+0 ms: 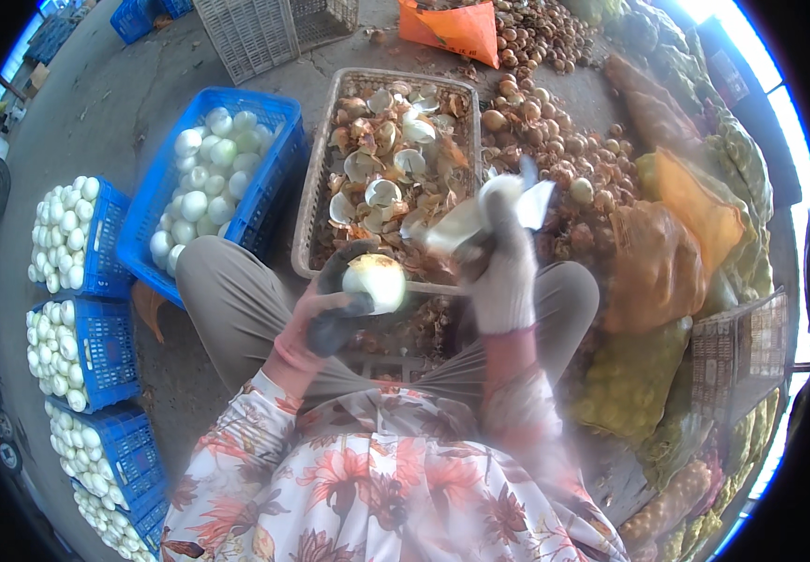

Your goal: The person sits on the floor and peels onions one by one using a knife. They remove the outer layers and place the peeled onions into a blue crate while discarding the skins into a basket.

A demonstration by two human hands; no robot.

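My left hand (334, 302), in a dark-coated glove, grips a pale peeled onion (374, 284) with a brown patch on its top. To its right, my right hand (503, 260) wears a whitish knit glove and is blurred. White onion peel (535, 204) shows at its fingers, and another blurred pale piece (450, 228) is at its left side. A bluish sliver above the fingers is too blurred to name. Before me stands a plastic crate (299, 239) with brown skins and white, cup-shaped onion layers in it.
Left of it is a blue crate (139, 246) of peeled onions; more full blue crates (111, 355) line the far left. Unpeeled onions (552, 133) lie heaped at right, by orange mesh bags (658, 263) and an orange sack (450, 31). Grey crates (250, 38) stand at the back.
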